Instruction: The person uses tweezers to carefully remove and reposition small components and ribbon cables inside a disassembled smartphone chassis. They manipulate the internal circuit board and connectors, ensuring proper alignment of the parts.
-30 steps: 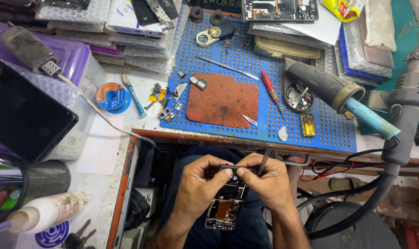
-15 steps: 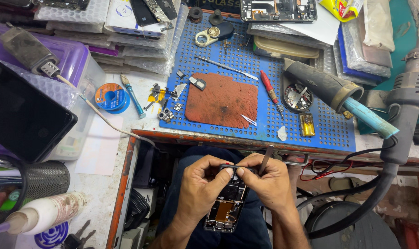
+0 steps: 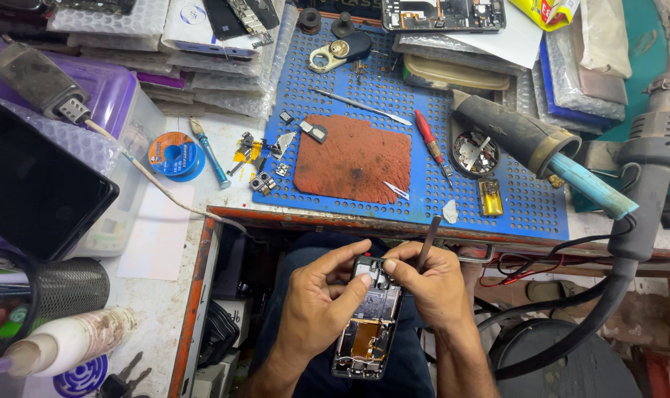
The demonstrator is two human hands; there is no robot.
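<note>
A blue perforated mat [image 3: 497,199] was spread over the bench, with a rust-red pad [image 3: 353,158] laid on it and a red screwdriver [image 3: 430,140] just beside that. A solder spool [image 3: 174,155] was left off the mat, a black mesh cup [image 3: 69,287] parked nearer the edge.

1. Opened phone [image 3: 368,324] sits over the lap, below the blue perforated mat [image 3: 526,206].
2. Left hand [image 3: 316,302] grips the phone's left edge.
3. Right hand [image 3: 430,284] pinches a dark tool [image 3: 428,239] at the phone's top.
</note>
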